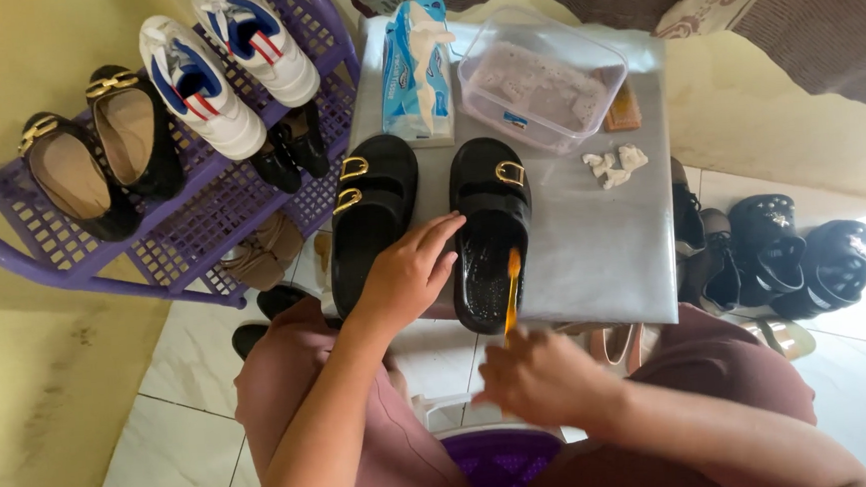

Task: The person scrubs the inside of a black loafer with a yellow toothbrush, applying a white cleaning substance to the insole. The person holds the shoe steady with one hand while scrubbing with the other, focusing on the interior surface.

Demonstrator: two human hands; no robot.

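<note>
Right hand [541,377] grips orange toothbrush [511,289] over black sandal [491,235], left hand [410,275] open alongside.

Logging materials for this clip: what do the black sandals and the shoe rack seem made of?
Black sandals: probably moulded rubber or plastic, with a glossy sheen, a textured footbed and gold-coloured buckles. Shoe rack: purple moulded plastic, judging by its lattice shelf and rounded tubular frame.

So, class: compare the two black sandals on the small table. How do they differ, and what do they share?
The left sandal shows two gold buckles; the right sandal shows one. The left hand rests across the left sandal's heel and touches the right sandal's edge. An orange toothbrush, held by the right hand, lies on the right sandal's insole. Both are black, toes pointing away.
</note>
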